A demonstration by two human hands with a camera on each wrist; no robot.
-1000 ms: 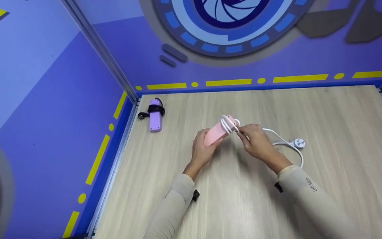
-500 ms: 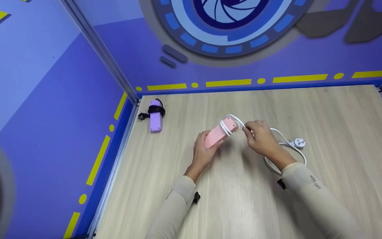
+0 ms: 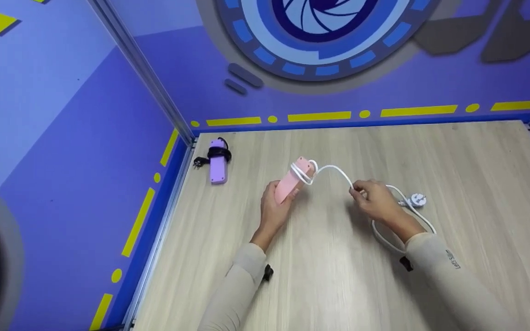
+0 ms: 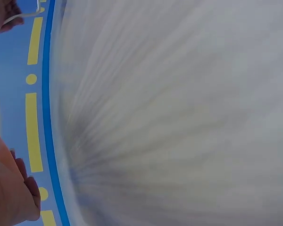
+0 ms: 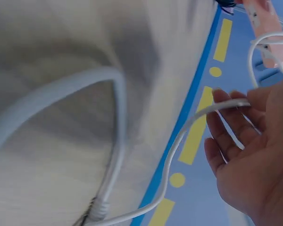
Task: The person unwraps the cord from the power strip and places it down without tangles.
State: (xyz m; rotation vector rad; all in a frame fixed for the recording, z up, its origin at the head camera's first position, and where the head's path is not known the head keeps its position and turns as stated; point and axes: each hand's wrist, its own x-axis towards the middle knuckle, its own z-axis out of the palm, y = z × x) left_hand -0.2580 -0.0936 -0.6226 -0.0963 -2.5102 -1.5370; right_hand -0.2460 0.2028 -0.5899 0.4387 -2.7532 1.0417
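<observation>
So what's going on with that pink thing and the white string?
A person is holding a pink power strip up in their left hand. Their right hand pinches its white cord. Some cord is looped around the strip's far end, and its plug lies to the right on the table. A purple power strip sits at the back left, its black cord wrapped around it.

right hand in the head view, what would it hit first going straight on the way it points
Probably the arc of white power cord between the right hand and the pink power strip, though depth is unclear.
</observation>
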